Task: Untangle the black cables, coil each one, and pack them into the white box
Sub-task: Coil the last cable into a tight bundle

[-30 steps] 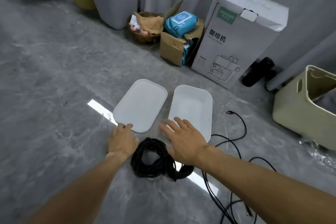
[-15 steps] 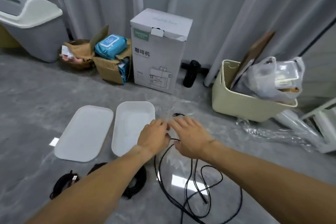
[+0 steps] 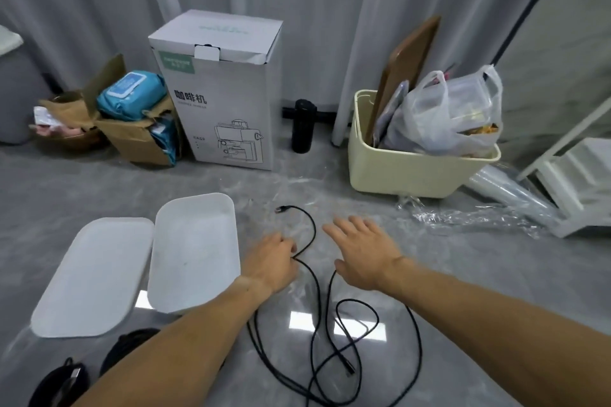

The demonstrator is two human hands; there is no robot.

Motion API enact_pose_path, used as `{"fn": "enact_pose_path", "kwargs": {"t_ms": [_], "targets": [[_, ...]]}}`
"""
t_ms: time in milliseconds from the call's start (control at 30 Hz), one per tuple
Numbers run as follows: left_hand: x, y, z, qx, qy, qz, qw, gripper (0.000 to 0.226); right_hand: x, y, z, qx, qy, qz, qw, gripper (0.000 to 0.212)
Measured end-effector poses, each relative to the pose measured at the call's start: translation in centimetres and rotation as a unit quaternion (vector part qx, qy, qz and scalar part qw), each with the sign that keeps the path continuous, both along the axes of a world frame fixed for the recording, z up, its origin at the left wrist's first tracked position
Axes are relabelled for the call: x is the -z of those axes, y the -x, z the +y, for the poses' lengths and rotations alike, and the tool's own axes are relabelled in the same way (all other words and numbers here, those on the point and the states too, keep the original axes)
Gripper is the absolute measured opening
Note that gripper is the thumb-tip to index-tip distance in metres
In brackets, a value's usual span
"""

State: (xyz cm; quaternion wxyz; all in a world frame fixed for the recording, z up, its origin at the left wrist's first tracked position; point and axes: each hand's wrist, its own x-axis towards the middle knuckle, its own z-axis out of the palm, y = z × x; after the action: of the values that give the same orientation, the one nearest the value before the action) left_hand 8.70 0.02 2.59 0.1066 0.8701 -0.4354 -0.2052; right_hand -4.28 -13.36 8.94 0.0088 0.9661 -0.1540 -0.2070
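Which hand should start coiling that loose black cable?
Probably the left hand: it already pinches the loose black cable near its plug end. The right hand hovers open beside it, holding nothing.

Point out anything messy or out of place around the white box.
A loose black cable sprawls in tangled loops right of the white box, which is empty. The left hand pinches it; the right hand hovers open.

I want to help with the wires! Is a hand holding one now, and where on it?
The left hand pinches the loose black cable partway along, behind its plug end. The right hand holds nothing.
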Motion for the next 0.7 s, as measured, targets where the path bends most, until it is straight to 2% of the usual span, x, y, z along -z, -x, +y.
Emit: {"fn": "enact_pose_path", "kwargs": {"t_ms": [333, 700], "targets": [[6.4, -0.4, -2.2, -0.027, -0.046, 0.016, 0.998, 0.033, 6.4, 1.5, -1.5, 0.013, -0.026, 0.030, 0.999, 0.068], [11.5, -1.0, -4.3, -0.073, -0.060, 0.046, 0.994, 0.024, 9.4, 1.7, -4.5, 0.021, -0.027, 0.044, 0.998, 0.067]]}}
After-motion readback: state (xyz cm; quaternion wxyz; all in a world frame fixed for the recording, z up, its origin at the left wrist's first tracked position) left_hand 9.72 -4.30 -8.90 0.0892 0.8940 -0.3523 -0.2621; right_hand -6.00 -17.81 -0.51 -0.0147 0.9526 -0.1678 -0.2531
